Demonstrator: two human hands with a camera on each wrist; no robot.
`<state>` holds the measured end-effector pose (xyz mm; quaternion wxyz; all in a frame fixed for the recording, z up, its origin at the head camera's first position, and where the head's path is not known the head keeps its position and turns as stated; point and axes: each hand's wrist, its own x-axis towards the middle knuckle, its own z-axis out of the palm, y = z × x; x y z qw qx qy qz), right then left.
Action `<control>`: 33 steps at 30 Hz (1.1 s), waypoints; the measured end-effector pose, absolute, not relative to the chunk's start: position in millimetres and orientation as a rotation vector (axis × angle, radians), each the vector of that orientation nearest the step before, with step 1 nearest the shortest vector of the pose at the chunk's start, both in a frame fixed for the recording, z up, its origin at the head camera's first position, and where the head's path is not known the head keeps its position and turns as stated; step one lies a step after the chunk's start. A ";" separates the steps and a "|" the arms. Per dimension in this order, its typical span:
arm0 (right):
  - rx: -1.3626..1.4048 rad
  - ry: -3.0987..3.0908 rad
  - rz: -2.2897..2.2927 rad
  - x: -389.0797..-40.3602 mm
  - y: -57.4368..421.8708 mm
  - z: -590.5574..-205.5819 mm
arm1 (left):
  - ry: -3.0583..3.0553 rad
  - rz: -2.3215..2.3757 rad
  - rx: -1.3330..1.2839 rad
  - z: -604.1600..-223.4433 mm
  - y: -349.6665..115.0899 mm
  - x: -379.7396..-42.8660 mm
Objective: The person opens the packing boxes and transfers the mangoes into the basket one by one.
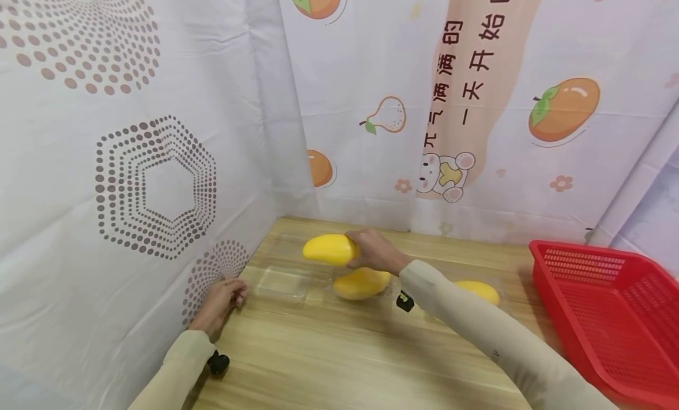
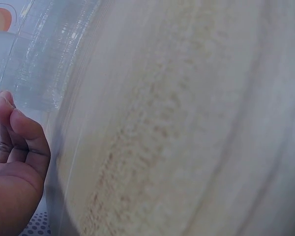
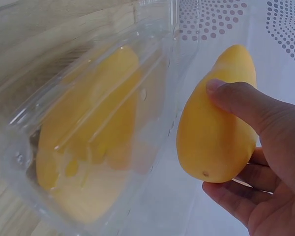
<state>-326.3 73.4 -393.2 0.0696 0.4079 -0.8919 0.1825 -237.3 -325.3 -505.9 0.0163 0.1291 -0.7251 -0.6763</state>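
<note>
In the head view a smooth yellow mango (image 1: 330, 249) is gripped by my right hand (image 1: 379, 251), above the row of clear plastic boxes. The right wrist view shows the thumb on one side of this mango (image 3: 219, 128) and the fingers on the other. Just below it, a second mango (image 1: 361, 284) lies in a clear plastic box. My left hand (image 1: 220, 301) is at the table's left edge, fingers loosely curled with nothing in them. Close to those fingers stands a clear box (image 1: 281, 283) with no fruit in it.
Another mango (image 1: 480, 291) lies in a box farther right, partly behind the right sleeve. A red plastic basket (image 1: 562, 316) stands at the right side of the wooden table (image 1: 318, 351). Printed curtains (image 1: 350, 180) hang along the back and left.
</note>
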 end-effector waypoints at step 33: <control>1.099 -2.702 0.632 -320.4 125.1 -393.3 | -2.248 -2.093 0.436 -507.7 -326.5 -237.9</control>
